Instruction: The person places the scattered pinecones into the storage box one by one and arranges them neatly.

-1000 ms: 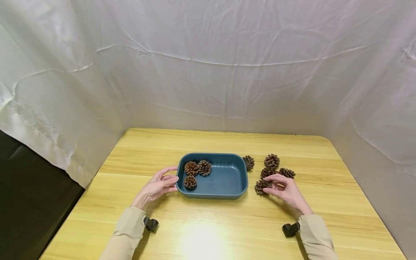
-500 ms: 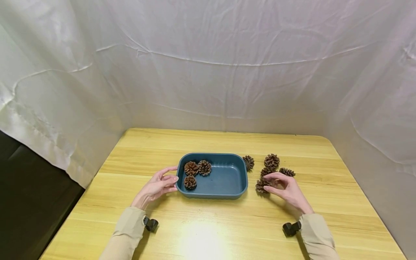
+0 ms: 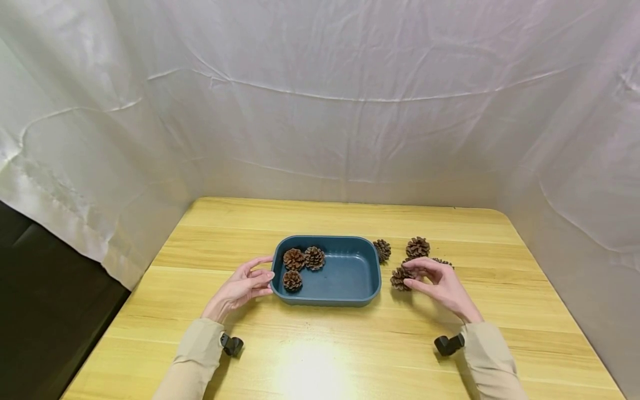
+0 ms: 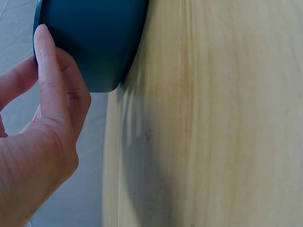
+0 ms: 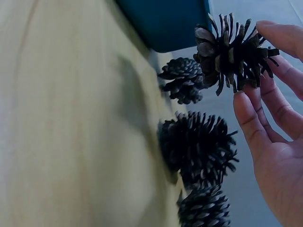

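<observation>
In the head view a dark blue plastic container (image 3: 327,301) sits on the table with three pinecones (image 3: 293,280) at its left end. My left hand (image 3: 245,284) holds the container's left end, thumb at the rim, as the left wrist view shows up close. My right hand (image 3: 440,286) pinches a pinecone (image 3: 401,279) between thumb and fingertips, to the right of the container. This pinecone (image 5: 229,54) is lifted off the table in the right wrist view. Just behind that hand lie other pinecones, two of them partly hidden by it.
One loose pinecone (image 3: 382,251) lies against the container's right end. Another pinecone (image 3: 418,248) is farther back on the wooden table (image 3: 375,350). A pale curtain (image 3: 345,139) hangs behind the table and along its sides.
My right hand has raised the pinecone from the table and shifted it slightly back and left. The left hand and the container have stayed in place.
</observation>
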Tool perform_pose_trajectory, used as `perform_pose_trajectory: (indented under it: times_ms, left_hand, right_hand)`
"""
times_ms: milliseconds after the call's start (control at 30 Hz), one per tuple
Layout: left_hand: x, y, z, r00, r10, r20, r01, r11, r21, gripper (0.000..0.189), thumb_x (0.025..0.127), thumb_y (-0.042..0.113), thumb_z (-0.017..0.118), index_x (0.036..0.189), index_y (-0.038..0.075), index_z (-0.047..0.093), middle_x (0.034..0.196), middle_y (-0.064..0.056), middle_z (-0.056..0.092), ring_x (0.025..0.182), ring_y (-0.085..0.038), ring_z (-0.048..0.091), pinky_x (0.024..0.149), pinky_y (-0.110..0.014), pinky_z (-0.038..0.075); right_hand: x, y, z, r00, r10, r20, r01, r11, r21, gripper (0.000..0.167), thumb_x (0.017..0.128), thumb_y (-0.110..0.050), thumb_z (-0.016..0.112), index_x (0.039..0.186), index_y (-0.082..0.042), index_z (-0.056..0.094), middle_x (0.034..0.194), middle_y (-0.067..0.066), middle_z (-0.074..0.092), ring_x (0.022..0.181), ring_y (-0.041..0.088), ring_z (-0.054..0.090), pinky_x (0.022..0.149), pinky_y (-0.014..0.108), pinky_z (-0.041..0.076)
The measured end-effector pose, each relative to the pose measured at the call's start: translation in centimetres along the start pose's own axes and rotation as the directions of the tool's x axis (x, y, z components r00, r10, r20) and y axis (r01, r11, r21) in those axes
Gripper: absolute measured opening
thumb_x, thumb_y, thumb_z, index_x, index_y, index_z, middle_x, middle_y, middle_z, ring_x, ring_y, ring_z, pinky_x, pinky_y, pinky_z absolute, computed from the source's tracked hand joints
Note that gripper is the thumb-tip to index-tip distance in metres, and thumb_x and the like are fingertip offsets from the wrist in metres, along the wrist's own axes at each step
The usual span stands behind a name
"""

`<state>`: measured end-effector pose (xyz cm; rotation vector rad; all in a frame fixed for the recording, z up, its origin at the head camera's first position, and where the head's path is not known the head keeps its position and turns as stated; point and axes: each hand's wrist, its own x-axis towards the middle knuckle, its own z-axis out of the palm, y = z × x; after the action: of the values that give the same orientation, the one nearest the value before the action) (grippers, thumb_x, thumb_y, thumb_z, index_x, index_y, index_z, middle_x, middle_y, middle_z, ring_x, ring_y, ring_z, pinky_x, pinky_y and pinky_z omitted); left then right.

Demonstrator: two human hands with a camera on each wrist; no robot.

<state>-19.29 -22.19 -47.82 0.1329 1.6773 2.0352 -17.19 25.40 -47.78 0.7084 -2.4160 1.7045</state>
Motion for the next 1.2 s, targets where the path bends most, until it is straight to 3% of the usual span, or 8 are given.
perform_pose_trajectory:
  times_ms: [333,700,1067,1200]
  left_hand:
    - [0.1,-0.2,-0.2,1.0,0.0,-0.005,0.0,1.0,0.005,0.063,0.101,-0.001,0.054,0.155,-0.003,0.021,0.098,0.003,0.066,0.079,-0.007,0.066,0.078,-0.024,0.064]
    - [0.0,-0.1,-0.2,1.0,0.013,0.013,-0.014,1.0,0.009,0.064,0.101,0.001,0.055,0.155,-0.005,0.02,0.098,0.004,0.067,0.079,-0.007,0.067,0.078,-0.024,0.064]
    - [0.0,-0.2,-0.3,1.0,0.007,0.007,-0.007,1.0,0.011,0.063,0.101,0.0,0.055,0.155,-0.002,0.023,0.098,0.003,0.067,0.079,-0.007,0.067,0.078,-0.024,0.064]
    - [0.1,-0.3,-0.3,1.0,0.008,0.01,-0.008,1.0,0.008,0.062,0.101,0.0,0.055,0.155,-0.002,0.024,0.098,0.003,0.067,0.079,-0.007,0.067,0.077,-0.024,0.064]
  right_hand:
    - [1.4,-1.1,-0.4,0.999,0.04,0.026,-0.04,0.999,0.005,0.033,0.087,0.004,0.074,0.118,0.006,0.067,0.113,0.006,0.067,0.091,0.003,0.064,0.085,0.014,0.056]
    - [2.9,-2.1,-0.4,0.994,0.086,0.071,-0.086,0.996,0.004,0.033,0.088,-0.003,0.075,0.119,0.004,0.067,0.12,0.023,0.064,0.1,0.001,0.064,0.092,0.014,0.055]
    - [4.2,-2.9,-0.2,0.975,0.17,0.144,-0.164,0.985,-0.053,0.036,0.09,-0.017,0.076,0.124,-0.006,0.068,0.127,0.016,0.066,0.11,-0.002,0.064,0.097,0.018,0.055]
    - [4.7,-3.4,0.1,0.969,0.181,0.171,-0.173,0.983,-0.062,0.038,0.09,-0.018,0.077,0.125,-0.007,0.068,0.128,0.015,0.066,0.107,0.001,0.065,0.092,0.02,0.057]
